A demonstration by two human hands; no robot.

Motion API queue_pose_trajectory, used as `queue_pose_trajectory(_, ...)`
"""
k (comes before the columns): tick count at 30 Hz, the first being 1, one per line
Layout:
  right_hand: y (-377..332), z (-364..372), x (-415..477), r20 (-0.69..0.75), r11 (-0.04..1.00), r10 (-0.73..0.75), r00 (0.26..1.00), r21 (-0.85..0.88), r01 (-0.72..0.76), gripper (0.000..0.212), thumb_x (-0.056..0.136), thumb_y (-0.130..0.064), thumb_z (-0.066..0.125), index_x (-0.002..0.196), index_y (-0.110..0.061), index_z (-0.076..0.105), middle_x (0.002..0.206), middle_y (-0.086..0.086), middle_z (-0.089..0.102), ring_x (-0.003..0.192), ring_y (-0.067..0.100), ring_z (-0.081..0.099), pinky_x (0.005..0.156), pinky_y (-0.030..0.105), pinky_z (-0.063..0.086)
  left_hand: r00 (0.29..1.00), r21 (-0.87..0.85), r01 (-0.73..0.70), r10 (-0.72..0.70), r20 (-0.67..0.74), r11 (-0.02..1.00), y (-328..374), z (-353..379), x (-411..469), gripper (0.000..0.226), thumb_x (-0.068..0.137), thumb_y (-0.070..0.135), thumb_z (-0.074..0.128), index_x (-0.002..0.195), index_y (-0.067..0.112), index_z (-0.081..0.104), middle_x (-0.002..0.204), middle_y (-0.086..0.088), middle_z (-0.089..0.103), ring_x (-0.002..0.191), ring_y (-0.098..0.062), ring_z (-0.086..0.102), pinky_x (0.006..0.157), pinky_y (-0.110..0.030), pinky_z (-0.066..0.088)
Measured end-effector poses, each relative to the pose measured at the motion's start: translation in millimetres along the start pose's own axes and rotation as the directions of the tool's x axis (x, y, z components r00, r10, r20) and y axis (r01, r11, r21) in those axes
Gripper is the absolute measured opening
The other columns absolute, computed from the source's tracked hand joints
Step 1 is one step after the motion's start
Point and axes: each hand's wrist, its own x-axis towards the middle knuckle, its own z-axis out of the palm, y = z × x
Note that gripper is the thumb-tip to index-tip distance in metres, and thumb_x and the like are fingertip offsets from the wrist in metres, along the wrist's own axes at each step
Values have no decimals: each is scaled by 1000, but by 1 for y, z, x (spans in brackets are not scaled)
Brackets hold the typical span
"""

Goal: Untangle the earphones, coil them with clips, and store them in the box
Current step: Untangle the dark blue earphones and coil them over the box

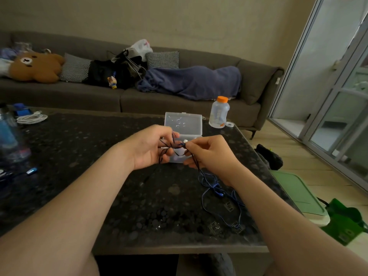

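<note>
Slack from the blue earphones (217, 193) lay limp on the dark surface (139, 206), while the left hand (151, 148) and right hand (211, 154) each pinched the thin, light tangle, probably best gripped beside its crossing, before the open clear box (183, 124).

A: What does the person wear on the arms?
B: The left forearm (79, 206) and the right forearm (288, 226) are bare over their whole visible length, from before the near edge of the table (159, 206) to the wrists.
A: And the hands?
B: The left hand (151, 146) and the right hand (209, 154), both over the far half of the table, are bare too, with slim fingers.
A: Is some clothing visible?
B: Only a small grey patch (221, 263) just below the near edge of the table, perhaps cloth; I cannot tell whether it is worn
</note>
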Motion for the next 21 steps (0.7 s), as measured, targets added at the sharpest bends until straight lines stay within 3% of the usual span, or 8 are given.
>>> queue_pose_trajectory(2, -1, 2, 1, -117, 999, -9, 993, -45, 3, 13, 101, -25, 72, 91, -25, 80, 87, -2, 80, 87, 15, 77, 79, 31, 65, 998, 78, -45, 49, -47, 996, -1, 2, 2, 22, 94, 1, 64, 114, 10, 70, 93, -10, 68, 61, -12, 60, 51, -24, 47)
queue_pose_trajectory(4, -3, 3, 2, -246, 1000, 11, 969, -7, -13, 16, 99, -28, 73, 87, -21, 81, 86, 2, 78, 82, 15, 72, 71, 25, 61, 994, 136, -39, 52, -95, 990, -3, 1, 5, 21, 96, 6, 73, 117, 10, 71, 86, -8, 71, 61, -12, 68, 51, -26, 53)
queue_pose_trajectory(6, -5, 2, 4, -298, 988, 116, 948, 134, -78, 21, 98, -30, 74, 88, -12, 80, 82, 7, 75, 78, 20, 68, 74, 30, 60, 991, 178, -11, 35, -127, 984, -4, -1, 7, 20, 101, 19, 71, 119, 10, 71, 91, -8, 71, 63, -14, 73, 54, -28, 57)
queue_pose_trajectory(9, -5, 2, 12, -254, 878, 318, 914, 442, -182, 23, 97, -32, 74, 90, -10, 76, 79, 6, 70, 85, 21, 68, 89, 41, 60, 988, 248, -1, 39, -147, 969, -4, -1, 7, 21, 107, 30, 62, 117, 14, 71, 95, -7, 67, 64, -13, 70, 52, -28, 54)
queue_pose_trajectory(11, -6, 3, 16, -205, 793, 358, 911, 582, -181, 23, 96, -34, 75, 98, -12, 71, 82, 6, 73, 91, 22, 74, 85, 40, 60, 992, 192, 4, 21, -126, 981, -4, 2, 7, 20, 109, 27, 58, 117, 14, 70, 87, -6, 66, 61, -12, 63, 48, -26, 49)
queue_pose_trajectory(14, -11, 6, 11, -126, 677, 354, 927, 719, -161, 33, 94, -22, 77, 119, -5, 64, 81, 10, 76, 72, 20, 73, 70, 33, 58, 997, 8, 59, -58, -56, 998, -2, 8, 5, 21, 110, 16, 53, 125, 10, 66, 74, -5, 68, 53, -9, 60, 42, -22, 48)
queue_pose_trajectory(18, -12, 5, 6, -100, 710, 327, 940, 682, -175, 31, 99, -11, 70, 128, -1, 62, 103, 19, 78, 76, 21, 77, 65, 32, 59, 990, -239, 135, -140, -5, 962, 1, 5, 3, 28, 106, 13, 54, 130, 1, 60, 68, -9, 66, 55, -11, 64, 42, -21, 54)
queue_pose_trajectory(21, -12, 0, 3, -116, 810, 286, 951, 559, -176, 14, 106, -17, 63, 117, -9, 60, 109, 14, 78, 87, 23, 81, 60, 31, 59, 990, -329, 140, -132, 46, 934, 2, 1, 0, 32, 104, 10, 58, 133, -2, 63, 88, -14, 70, 61, -9, 67, 46, -17, 56)
